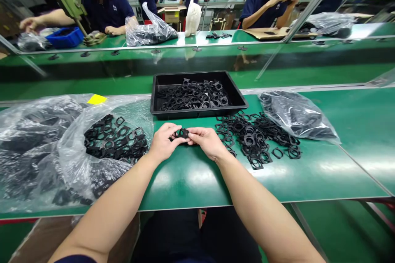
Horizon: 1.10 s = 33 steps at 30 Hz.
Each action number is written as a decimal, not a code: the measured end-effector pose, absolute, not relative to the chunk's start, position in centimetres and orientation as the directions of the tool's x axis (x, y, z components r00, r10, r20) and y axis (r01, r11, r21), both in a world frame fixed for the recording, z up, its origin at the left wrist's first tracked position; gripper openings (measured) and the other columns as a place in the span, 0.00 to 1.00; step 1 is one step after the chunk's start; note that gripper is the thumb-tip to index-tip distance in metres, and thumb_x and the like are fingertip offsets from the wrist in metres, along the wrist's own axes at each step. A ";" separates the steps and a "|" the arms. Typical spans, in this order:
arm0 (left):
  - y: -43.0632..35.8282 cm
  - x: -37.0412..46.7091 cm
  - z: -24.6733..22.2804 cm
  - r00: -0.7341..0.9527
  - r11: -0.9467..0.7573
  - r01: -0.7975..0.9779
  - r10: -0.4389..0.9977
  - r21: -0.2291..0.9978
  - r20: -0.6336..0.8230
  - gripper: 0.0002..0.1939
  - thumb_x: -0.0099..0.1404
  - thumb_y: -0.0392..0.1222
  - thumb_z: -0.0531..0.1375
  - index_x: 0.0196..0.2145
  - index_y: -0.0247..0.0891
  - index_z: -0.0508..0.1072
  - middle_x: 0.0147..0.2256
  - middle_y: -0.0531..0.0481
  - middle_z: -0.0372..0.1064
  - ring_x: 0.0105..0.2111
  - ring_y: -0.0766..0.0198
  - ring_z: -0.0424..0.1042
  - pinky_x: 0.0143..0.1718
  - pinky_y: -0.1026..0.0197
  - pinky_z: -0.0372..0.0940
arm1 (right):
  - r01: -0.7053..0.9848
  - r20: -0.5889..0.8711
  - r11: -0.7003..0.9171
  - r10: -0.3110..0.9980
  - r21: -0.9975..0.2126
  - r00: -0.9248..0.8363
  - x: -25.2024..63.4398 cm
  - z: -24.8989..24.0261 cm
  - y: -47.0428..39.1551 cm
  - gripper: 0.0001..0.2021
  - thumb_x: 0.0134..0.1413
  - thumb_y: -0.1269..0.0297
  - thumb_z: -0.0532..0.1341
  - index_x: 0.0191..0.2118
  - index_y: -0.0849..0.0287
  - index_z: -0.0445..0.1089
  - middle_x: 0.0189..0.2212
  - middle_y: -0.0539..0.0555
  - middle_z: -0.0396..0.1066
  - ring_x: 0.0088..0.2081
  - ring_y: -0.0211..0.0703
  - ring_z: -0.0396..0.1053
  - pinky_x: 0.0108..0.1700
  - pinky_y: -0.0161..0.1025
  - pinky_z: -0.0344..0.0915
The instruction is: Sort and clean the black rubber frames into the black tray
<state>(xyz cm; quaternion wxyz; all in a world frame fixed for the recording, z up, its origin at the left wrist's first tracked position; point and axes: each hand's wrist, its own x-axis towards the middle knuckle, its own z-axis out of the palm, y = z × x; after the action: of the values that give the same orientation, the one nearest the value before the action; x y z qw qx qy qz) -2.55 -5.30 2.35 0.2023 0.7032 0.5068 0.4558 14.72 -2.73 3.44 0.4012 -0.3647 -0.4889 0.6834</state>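
- The left hand (162,143) and the right hand (207,141) meet over the near middle of the green table (191,181), fingers pinched together on one small black plastic part (182,133) held between them, just above the tabletop.
- Whether that part is one piece or two being pressed together is too small to tell.
- Just beyond the hands stands a black tray (197,113) with a loose layer of the same black parts (194,95) covering most of its floor; it is far from heaped, so by my reading the tray has room for many more.
- Right of the hands a spread pile of loose parts (256,135) lies bare on the table, touching the edge of a clear bag (296,115) that holds more.
- On the left an open clear bag (105,148) shows another mound of parts (115,137), with further bags (27,144) beyond it that look full.
- Judged from these heaps, a good share of the work looks done, yet much more stock waits in the pile and the bags.
- Far across the table, other people in dark blue shirts (108,8) work at their own stations, with a blue bin (64,38) and another bag (148,31) beside them.
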 end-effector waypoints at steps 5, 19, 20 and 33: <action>-5.3 -2.8 2.6 0.086 -0.452 0.617 0.853 0.645 0.516 0.19 0.55 0.46 0.64 0.44 0.38 0.73 0.39 0.46 0.68 0.38 0.61 0.69 0.41 0.56 0.66 | -0.152 -0.076 -0.136 0.936 -0.979 -0.345 14.7 2.9 -2.5 0.18 0.40 0.60 0.67 0.39 0.65 0.72 0.25 0.51 0.72 0.25 0.34 0.66 0.31 0.34 0.64; -5.7 -2.8 2.6 0.204 -0.538 0.633 0.809 0.556 0.551 0.19 0.55 0.49 0.64 0.44 0.40 0.73 0.39 0.46 0.68 0.40 0.60 0.67 0.44 0.54 0.64 | -0.227 0.004 -0.117 0.882 -0.967 -0.471 14.9 3.1 -2.5 0.25 0.41 0.63 0.69 0.47 0.61 0.62 0.25 0.47 0.71 0.27 0.35 0.67 0.34 0.35 0.61; -5.7 -2.8 2.6 0.201 -0.537 0.625 0.812 0.566 0.548 0.19 0.55 0.49 0.64 0.44 0.40 0.73 0.39 0.46 0.68 0.40 0.60 0.67 0.44 0.54 0.64 | -0.222 0.007 -0.109 0.884 -0.969 -0.467 14.9 3.1 -2.6 0.25 0.41 0.63 0.69 0.47 0.61 0.62 0.25 0.47 0.71 0.27 0.36 0.67 0.33 0.35 0.61; -5.8 -2.3 2.9 0.134 -0.470 0.476 0.874 0.743 0.467 0.19 0.53 0.48 0.65 0.43 0.40 0.74 0.38 0.47 0.66 0.38 0.62 0.69 0.41 0.57 0.66 | -0.322 0.001 -0.170 0.883 -0.931 -0.469 14.8 3.7 -2.7 0.25 0.38 0.63 0.71 0.44 0.59 0.65 0.24 0.46 0.69 0.27 0.35 0.67 0.36 0.35 0.62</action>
<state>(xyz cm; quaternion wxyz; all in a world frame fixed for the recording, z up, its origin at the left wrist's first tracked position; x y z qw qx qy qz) -2.31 -5.84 2.88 0.2148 0.7216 0.4677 0.4631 14.81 -2.71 3.66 0.4259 -0.2904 -0.4832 0.7076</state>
